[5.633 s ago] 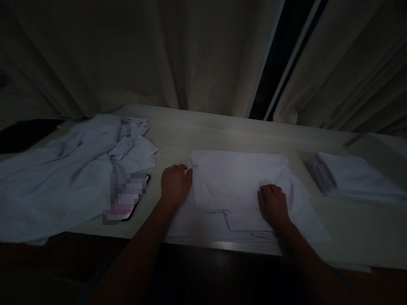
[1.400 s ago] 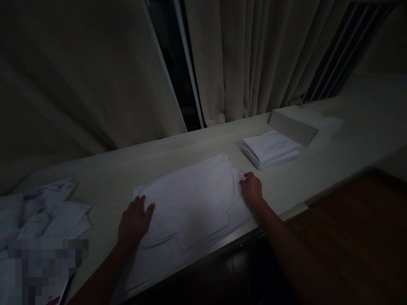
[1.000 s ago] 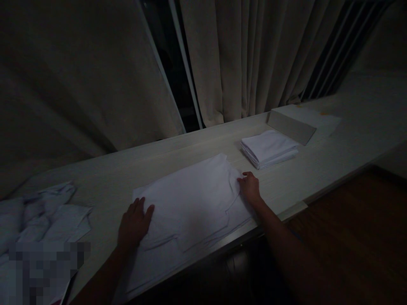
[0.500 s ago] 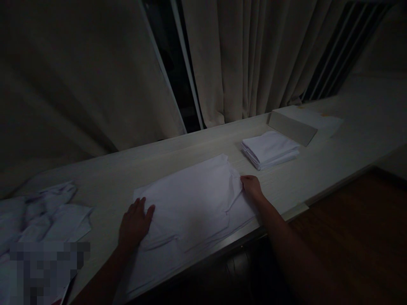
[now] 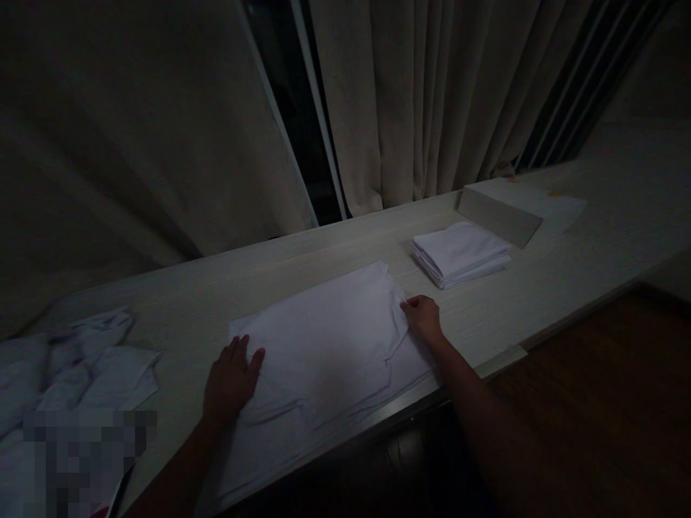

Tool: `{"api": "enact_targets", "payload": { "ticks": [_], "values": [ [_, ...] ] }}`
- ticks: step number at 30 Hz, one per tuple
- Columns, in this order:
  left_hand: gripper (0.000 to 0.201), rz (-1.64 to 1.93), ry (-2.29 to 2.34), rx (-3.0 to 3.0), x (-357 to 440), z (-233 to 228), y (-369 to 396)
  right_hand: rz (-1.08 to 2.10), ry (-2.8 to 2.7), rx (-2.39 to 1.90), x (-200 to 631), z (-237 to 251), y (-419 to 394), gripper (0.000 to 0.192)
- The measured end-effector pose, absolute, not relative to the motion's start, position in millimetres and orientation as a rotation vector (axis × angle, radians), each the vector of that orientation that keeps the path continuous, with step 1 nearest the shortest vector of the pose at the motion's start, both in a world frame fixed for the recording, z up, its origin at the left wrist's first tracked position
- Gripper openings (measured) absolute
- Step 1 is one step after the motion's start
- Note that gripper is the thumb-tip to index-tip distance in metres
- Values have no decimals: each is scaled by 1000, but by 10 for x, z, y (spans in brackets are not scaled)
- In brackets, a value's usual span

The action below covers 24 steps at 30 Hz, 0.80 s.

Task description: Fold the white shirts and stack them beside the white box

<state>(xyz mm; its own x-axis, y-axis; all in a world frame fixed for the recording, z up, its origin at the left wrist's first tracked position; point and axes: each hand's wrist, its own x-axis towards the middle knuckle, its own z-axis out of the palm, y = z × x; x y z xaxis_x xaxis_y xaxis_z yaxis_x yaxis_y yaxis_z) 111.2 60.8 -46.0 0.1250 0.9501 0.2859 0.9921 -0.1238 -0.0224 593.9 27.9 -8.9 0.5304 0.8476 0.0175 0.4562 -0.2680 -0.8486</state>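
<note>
A white cloth [image 5: 329, 345], folded into a broad rectangle, lies in front of me with more white fabric [image 5: 264, 450] under it. It could be a garment, but the dim light hides its kind. My left hand [image 5: 232, 378] rests on its left edge, fingers stretched and the thumb spread on top. At the right edge, my right hand [image 5: 422, 316] pinches the cloth's border between thumb and fingers. Small creases run down the cloth near that hand.
A neat stack of folded white cloth [image 5: 461, 252] sits at the back right, beside a pale open box [image 5: 502, 214]. Crumpled white cloths [image 5: 80, 367] heap up on the left. Beige curtains [image 5: 399, 101] hang behind the long pale counter [image 5: 594, 216].
My right hand has shifted slightly left along with the pinched edge of the cloth. The left hand stays put on the cloth.
</note>
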Motion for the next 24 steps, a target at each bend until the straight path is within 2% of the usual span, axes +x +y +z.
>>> {"api": "enact_targets", "payload": {
  "ticks": [8, 15, 21, 24],
  "values": [
    [73, -336, -1944, -2183, 1153, -421, 579, 863, -861, -1721, 5920, -106, 303, 27],
    [74, -336, -1947, -2184, 1145, -422, 578, 1134, -673, -1522, 5834, -82, 333, 24],
    [75, -333, -1914, -2193, 1104, -470, 619, 1178, -612, -1480, 5856, -72, 319, 41],
    [76, -333, -1927, -2178, 1099, -476, 623, 1085, -691, -1576, 5873, -87, 301, 38]
  ]
}}
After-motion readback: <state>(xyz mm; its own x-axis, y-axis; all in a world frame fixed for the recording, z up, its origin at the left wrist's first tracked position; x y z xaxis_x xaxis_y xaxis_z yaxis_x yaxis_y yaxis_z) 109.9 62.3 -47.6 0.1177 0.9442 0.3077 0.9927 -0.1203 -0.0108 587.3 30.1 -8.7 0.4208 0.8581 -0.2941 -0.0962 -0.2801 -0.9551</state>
